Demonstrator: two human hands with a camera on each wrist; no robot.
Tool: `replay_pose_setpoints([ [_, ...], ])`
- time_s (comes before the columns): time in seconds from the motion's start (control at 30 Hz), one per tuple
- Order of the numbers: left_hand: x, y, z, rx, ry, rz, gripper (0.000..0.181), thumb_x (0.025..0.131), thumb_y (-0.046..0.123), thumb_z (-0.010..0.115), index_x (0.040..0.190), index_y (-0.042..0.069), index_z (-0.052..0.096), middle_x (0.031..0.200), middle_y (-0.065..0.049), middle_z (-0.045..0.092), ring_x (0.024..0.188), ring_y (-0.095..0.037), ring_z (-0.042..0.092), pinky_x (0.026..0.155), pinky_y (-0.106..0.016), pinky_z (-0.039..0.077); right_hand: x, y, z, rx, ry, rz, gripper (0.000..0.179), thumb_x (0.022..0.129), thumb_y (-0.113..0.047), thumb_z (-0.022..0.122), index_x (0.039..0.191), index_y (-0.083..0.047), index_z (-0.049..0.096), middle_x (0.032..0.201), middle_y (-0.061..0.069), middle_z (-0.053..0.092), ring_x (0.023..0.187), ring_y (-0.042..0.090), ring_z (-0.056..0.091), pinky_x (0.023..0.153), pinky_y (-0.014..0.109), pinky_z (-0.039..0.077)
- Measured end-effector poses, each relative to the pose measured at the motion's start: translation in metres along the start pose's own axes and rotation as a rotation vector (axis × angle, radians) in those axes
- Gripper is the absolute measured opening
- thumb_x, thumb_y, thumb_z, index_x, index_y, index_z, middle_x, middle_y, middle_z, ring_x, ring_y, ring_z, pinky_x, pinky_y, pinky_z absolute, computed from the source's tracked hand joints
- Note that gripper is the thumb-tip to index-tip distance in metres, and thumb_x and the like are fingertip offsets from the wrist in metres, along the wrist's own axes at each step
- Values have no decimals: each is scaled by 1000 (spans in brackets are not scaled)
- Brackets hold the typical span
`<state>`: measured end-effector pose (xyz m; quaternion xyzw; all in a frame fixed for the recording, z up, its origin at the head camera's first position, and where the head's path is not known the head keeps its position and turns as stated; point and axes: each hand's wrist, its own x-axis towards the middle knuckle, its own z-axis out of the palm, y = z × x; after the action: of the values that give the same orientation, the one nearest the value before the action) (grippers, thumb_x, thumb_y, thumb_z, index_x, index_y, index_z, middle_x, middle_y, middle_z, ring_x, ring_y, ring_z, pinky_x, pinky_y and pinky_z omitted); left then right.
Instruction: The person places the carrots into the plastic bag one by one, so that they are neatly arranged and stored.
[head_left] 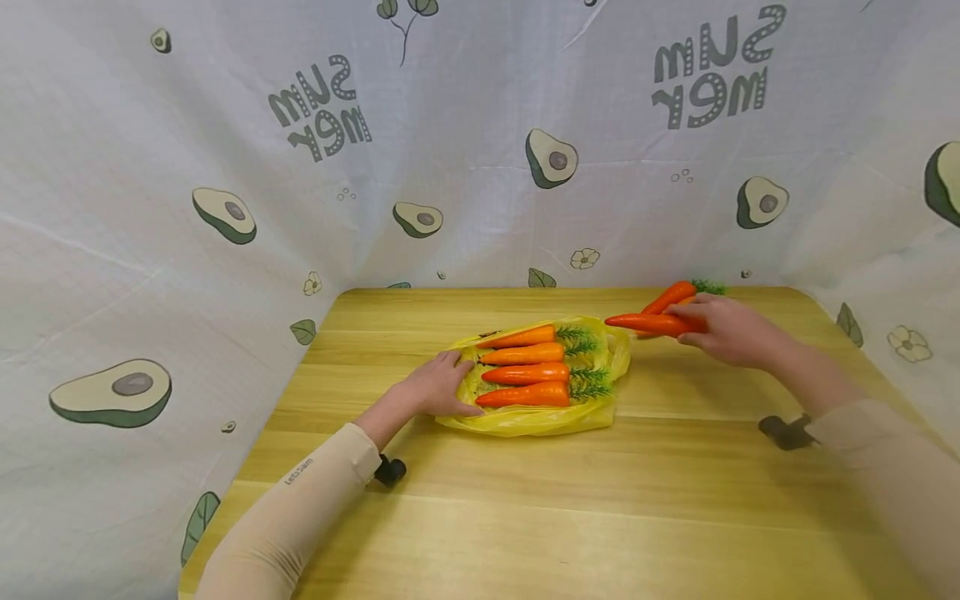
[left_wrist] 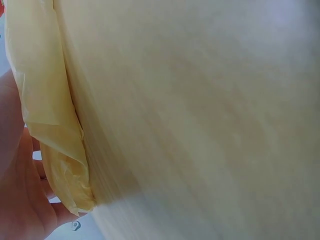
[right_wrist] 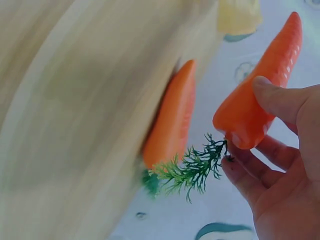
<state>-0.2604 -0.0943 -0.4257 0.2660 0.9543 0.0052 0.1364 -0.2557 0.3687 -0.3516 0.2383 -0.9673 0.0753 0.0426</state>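
A yellow plastic bag (head_left: 540, 423) lies on the table with its mouth spread. Several orange toy carrots (head_left: 525, 374) rest side by side in it, green tops pointing right. My left hand (head_left: 437, 385) holds the bag's left end; in the left wrist view the yellow plastic (left_wrist: 47, 100) covers part of the fingers. Over the back right of the table, my right hand (head_left: 723, 327) grips a carrot (head_left: 645, 322) by its thick end, tip pointing left. The right wrist view shows the thumb pressed on this carrot (right_wrist: 255, 95), its leafy top hanging below.
Behind the right hand, another carrot (head_left: 670, 296) lies on the wooden table (head_left: 480, 517), with one more orange carrot partly hidden by the hand. A white cloth with avocado prints (head_left: 480, 150) hangs around the table's back and sides.
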Motion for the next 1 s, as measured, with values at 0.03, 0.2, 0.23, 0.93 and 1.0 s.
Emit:
replay_pose_setpoints([
  [0.03, 0, 0, 0, 2, 2, 0, 98, 85, 73, 63, 157, 12, 36, 162, -17, 29, 150, -35, 30, 120, -48, 31, 2, -5, -2, 2, 2, -6, 48, 89, -16, 76, 130, 4, 64, 115, 25, 65, 94, 38, 61, 82, 58, 51],
  [0.2, 0, 1, 2, -9, 3, 2, 98, 85, 73, 63, 157, 12, 36, 162, -17, 29, 150, -35, 29, 120, -49, 31, 11, -25, -6, 6, 5, -57, 42, 89, -16, 77, 128, -2, 67, 111, 18, 66, 93, 32, 59, 80, 52, 50],
  [0.23, 0, 1, 2, -13, 3, 3, 98, 85, 73, 63, 157, 12, 36, 162, -17, 29, 150, -36, 29, 120, -49, 31, 13, -29, -6, 6, 4, -68, 41, 89, -16, 77, 127, -4, 68, 110, 17, 66, 92, 31, 58, 80, 51, 50],
  [0.93, -1, 4, 1, 2, 15, -5, 96, 85, 70, 65, 155, 11, 38, 162, -18, 30, 149, -36, 32, 118, -49, 34, 64, -86, 2, -28, -50, -164, 41, 91, -19, 75, 130, -8, 68, 112, 17, 66, 91, 29, 61, 78, 48, 54],
  [1.0, -1, 5, 0, -1, 12, -7, 96, 85, 70, 66, 156, 11, 38, 162, -18, 29, 149, -36, 31, 118, -49, 34, 69, -90, 4, -30, -55, -166, 41, 91, -19, 76, 130, -9, 68, 110, 15, 66, 87, 27, 60, 74, 45, 54],
])
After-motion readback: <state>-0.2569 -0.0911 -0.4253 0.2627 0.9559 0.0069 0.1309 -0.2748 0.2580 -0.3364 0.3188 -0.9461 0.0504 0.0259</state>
